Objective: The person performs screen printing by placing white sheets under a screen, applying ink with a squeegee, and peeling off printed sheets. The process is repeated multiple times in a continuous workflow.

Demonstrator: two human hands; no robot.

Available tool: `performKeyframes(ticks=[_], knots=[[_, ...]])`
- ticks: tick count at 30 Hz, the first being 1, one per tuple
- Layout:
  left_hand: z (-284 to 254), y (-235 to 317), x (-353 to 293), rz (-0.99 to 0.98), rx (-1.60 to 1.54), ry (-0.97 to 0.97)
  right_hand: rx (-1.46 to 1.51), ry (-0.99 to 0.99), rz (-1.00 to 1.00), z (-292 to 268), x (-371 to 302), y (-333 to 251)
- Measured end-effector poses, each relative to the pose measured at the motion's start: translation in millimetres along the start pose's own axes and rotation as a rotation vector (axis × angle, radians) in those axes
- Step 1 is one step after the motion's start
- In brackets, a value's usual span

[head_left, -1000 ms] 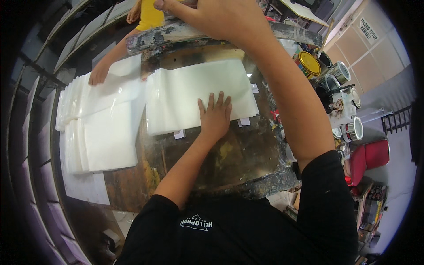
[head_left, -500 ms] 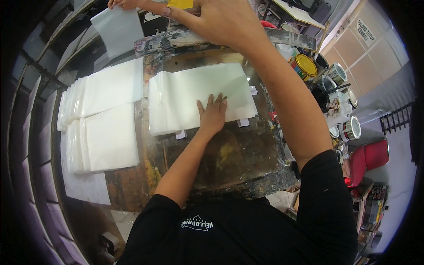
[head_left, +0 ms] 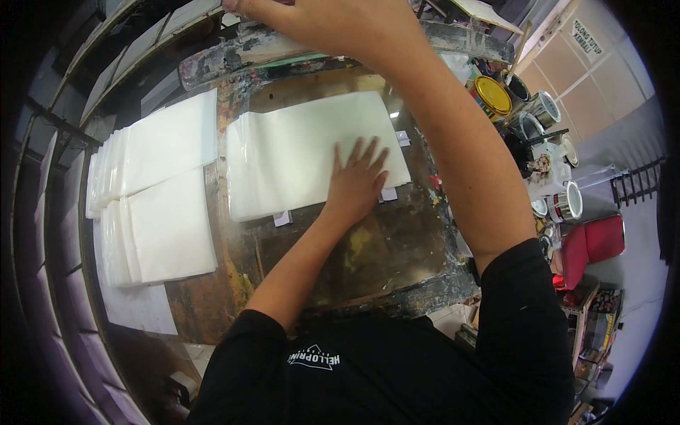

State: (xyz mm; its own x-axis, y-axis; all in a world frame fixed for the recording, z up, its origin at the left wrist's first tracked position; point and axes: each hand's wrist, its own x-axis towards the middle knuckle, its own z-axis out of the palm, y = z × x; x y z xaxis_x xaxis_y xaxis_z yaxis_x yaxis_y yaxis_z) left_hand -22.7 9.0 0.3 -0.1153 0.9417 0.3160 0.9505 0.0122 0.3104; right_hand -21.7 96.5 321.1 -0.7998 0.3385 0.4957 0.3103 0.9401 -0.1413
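Note:
My left hand [head_left: 358, 180] lies with its fingers spread on the right part of a pile of translucent white plastic sheets or bags [head_left: 283, 156], slightly blurred. The pile's left edge is stepped, with several layers showing. Small white paper tabs [head_left: 283, 218] stick out from under its near and right sides. High over the far side of the table, my right hand [head_left: 333, 25] reaches leftward. The top edge of the picture cuts off its fingers, so whatever they touch is hidden.
Two more fanned piles, a far one [head_left: 166, 142] and a near one [head_left: 173, 230], lie left on the paint-stained table [head_left: 354, 269]. A paint-crusted beam [head_left: 467, 42] crosses its far side. Paint cans [head_left: 492, 95] crowd the right; a rack [head_left: 92, 297] stands left.
My right hand has moved left and farther up out of the picture. My left hand has shifted slightly right on the pile. Another person's hand and the sheet it held have left view.

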Motion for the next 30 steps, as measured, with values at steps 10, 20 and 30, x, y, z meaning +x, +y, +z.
performKeyframes(ticks=[10, 20, 30], knots=[[25.4, -4.5, 17.5, 0.119, -0.033, -0.056, 0.029, 0.047, 0.016, -2.9, 5.0, 0.9], [25.1, 5.0, 4.9, 0.077, -0.004, 0.048, -0.017, -0.106, 0.118, 3.7, 10.6, -4.5], [-199.6, -19.0, -64.8, -0.51, -1.182, 0.494, -0.142, 0.126, -0.139, 65.2, -85.4, -3.1]])
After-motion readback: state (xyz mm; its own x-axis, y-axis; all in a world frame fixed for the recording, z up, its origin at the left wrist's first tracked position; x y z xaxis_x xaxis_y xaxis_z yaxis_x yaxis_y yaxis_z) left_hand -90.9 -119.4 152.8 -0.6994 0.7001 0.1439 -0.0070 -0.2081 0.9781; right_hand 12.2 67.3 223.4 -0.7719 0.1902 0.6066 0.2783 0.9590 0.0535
